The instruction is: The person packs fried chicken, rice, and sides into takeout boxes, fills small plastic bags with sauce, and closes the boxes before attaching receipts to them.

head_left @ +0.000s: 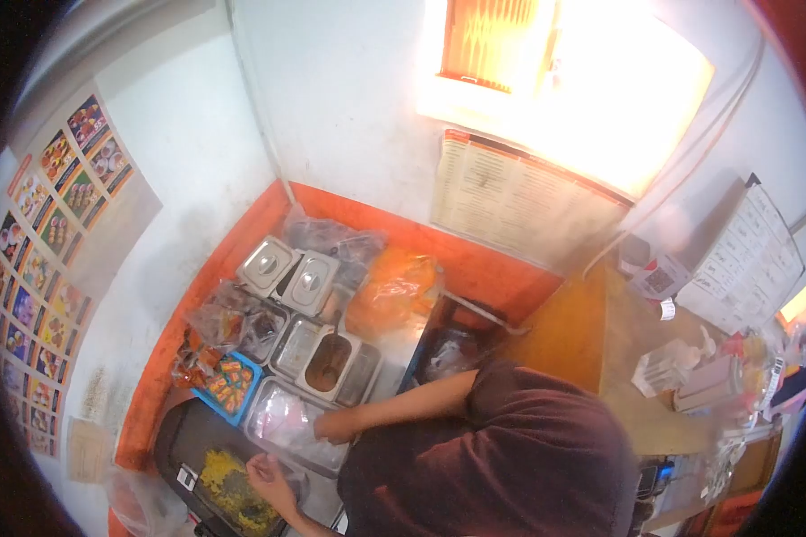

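Note:
My right hand (334,427) reaches into a clear plastic container (342,461) and touches a crumpled clear plastic bag (282,416) with pinkish contents. Its fingertips are hidden, so its grip cannot be made out. My left hand (270,481) hovers at the edge of a dark tray (184,438), beside yellow crumbly food (224,474) spread over it. The left fingers look slightly apart and bent, with nothing visible in them. Behind the container sits a blue basket (258,369) of small orange-and-green wrapped packets (231,385).
Steel food pans, one holding brown contents (329,362), stand beyond the container; two have lids (312,282). An orange plastic bag (394,291) lies by the orange-banded wall. A wooden counter (618,331) with a dispenser bottle (676,362) is at right.

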`<state>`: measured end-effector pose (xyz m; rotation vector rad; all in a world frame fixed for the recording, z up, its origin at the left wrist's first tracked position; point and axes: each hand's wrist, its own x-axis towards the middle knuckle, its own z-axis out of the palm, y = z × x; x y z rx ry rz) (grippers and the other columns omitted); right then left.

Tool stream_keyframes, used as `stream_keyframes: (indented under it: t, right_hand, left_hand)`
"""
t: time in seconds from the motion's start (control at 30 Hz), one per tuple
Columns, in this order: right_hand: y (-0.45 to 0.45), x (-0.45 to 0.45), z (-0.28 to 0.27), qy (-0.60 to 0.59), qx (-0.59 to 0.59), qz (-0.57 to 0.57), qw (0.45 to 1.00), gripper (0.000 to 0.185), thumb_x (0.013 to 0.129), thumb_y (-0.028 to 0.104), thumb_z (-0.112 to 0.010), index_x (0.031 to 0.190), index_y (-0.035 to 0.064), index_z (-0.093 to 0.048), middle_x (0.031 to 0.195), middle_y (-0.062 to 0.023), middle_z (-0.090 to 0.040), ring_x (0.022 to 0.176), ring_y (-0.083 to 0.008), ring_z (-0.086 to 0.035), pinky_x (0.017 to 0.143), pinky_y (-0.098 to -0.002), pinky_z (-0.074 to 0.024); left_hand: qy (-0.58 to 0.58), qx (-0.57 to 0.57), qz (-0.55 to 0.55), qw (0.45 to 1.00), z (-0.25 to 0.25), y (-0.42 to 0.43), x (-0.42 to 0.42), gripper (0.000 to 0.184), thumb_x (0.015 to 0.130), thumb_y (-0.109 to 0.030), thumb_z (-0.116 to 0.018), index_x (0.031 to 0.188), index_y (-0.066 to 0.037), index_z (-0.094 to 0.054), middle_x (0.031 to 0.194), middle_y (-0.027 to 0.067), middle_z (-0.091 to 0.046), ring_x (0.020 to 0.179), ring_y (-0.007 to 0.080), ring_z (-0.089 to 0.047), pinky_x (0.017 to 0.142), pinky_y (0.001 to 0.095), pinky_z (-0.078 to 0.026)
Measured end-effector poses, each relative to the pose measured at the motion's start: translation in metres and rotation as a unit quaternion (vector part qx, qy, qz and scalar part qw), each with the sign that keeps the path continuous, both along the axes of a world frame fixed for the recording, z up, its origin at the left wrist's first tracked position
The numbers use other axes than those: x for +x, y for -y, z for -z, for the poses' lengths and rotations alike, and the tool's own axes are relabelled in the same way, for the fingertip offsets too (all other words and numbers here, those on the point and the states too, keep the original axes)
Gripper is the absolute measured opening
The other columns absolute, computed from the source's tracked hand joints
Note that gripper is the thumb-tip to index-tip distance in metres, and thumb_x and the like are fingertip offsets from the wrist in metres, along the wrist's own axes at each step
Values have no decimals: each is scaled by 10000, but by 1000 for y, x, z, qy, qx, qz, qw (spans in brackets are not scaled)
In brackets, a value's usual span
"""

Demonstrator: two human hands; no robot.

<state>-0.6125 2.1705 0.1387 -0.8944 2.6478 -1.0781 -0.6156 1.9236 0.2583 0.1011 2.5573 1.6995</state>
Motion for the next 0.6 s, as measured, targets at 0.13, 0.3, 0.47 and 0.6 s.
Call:
stream_keyframes:
  t: [0.13, 0.3, 0.47, 0.6]
  right_hand:
    - [8, 9, -60, 28, -288, 5, 957, 470, 811, 287, -832, 1143, 9, -649, 1109, -149, -691, 1042, -247, -649, 867, -418, -512]
    - [10, 1, -137, 121, -308, 27, 943, 288, 881, 247, -765, 1005, 8, -665, 937, -114, -707, 886, -193, -666, 760, -387, -524]
    - [-2, -6, -126, 155, -326, 64, 930, 186, 903, 182, -708, 914, 2, -662, 760, -92, -685, 712, -177, -647, 655, -366, -516]
    - [-13, -6, -119, 91, -260, 124, 953, 168, 891, 168, -696, 941, 12, -660, 817, -123, -682, 757, -221, -658, 694, -388, -520]
  left_hand:
    - [-60, 57, 22, 996, 0, -21, -1, 333, 1007, -303, -622, 1122, 0, -548, 970, 44, -480, 959, 161, -480, 912, 322, -418]
    - [62, 200, 54, 976, -21, -48, 5, 341, 1054, -310, -473, 1252, -34, -516, 1194, 55, -500, 1104, 169, -486, 990, 316, -384]
    - [-3, 145, 89, 985, -50, -52, -5, 335, 1021, -259, -564, 1215, 13, -587, 1084, 65, -606, 982, 155, -566, 886, 325, -477]
    - [33, 146, 91, 984, -54, -51, -6, 233, 921, -19, -691, 1146, 38, -663, 992, 79, -680, 905, 172, -651, 854, 311, -529]
